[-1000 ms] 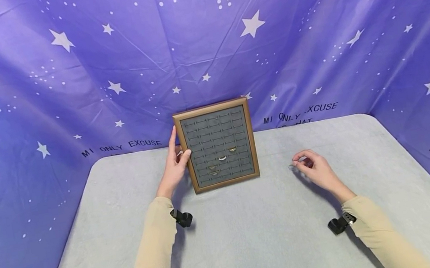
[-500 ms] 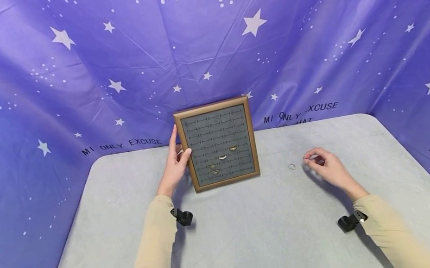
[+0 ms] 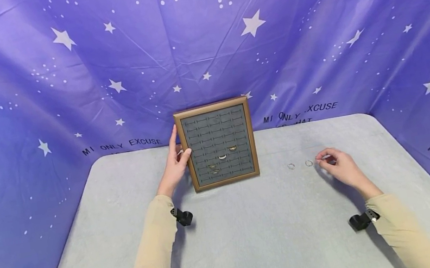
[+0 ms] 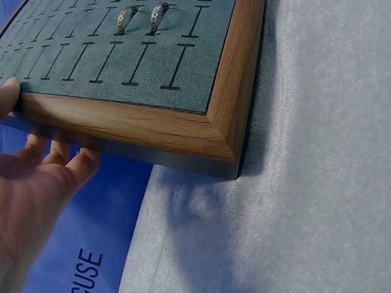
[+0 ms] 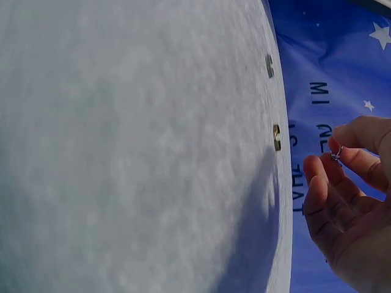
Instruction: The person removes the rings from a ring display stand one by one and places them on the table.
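A ring display board (image 3: 214,131), grey-green with a brown wooden frame, stands nearly upright at the table's middle back. My left hand (image 3: 173,171) grips its left edge, thumb on the front and the other fingers behind. Several rings sit in the lower slots, among them a silver ring (image 3: 222,157) and a gold one (image 3: 233,148). To the board's right, my right hand (image 3: 340,168) pinches a small silver ring (image 5: 336,155) between thumb and forefinger. Just left of those fingertips a gold ring (image 5: 277,138) rests on the table, with a silver-looking ring (image 3: 291,166) farther left.
The table (image 3: 257,240) has a pale grey cover with rounded back corners. A purple curtain (image 3: 200,38) with white stars and lettering hangs close behind and at both sides. Black wrist cameras are strapped on the left wrist (image 3: 182,217) and right wrist (image 3: 364,220).
My right hand has moved right along the table, letting go of rings on the way; two now lie apart there in a row. My left hand and the display board stay in place.
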The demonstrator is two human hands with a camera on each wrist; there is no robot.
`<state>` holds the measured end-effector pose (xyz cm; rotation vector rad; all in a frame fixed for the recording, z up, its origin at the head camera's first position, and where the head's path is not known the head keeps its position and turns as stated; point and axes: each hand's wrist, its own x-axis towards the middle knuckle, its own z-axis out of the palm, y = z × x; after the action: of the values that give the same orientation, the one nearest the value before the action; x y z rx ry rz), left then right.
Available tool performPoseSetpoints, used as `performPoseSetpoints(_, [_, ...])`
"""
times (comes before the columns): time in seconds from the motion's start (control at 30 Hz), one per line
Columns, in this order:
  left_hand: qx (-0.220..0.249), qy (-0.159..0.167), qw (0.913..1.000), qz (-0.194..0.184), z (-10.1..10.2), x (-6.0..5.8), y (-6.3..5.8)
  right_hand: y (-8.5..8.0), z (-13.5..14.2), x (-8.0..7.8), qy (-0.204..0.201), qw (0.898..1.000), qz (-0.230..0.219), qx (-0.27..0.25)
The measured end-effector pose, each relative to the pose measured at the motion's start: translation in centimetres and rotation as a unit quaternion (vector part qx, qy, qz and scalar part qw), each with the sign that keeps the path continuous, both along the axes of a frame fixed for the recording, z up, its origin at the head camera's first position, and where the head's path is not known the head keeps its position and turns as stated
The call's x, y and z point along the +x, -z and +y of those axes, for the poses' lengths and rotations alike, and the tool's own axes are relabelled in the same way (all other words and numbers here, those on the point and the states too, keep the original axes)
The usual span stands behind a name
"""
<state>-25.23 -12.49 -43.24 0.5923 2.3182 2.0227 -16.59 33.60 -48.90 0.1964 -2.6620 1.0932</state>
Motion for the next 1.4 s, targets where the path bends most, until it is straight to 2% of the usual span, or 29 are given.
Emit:
performPoseSetpoints(0.27, [0.000, -0.002, 1.0000, 0.000, 0.0, 0.1, -0.2, 0.0, 1.6, -0.4, 0.000, 0.999, 0.003, 0.039])
performPoseSetpoints(0.6, [0.002, 0.001, 1.0000, -0.006, -0.2, 0.2, 0.1, 0.5, 3.3, -0.9, 0.007, 0.998, -0.037, 0.057])
performPoseSetpoints(1.03, [0.005, 0.007, 1.0000, 0.005, -0.1, -0.1, 0.2, 0.8, 3.6, -1.4, 0.002, 0.997, -0.048, 0.063])
performPoseSetpoints(1.4, [0.007, 0.005, 1.0000, 0.004, 0.1, -0.1, 0.2, 1.1, 3.8, -1.5, 0.002, 0.996, -0.041, 0.077])
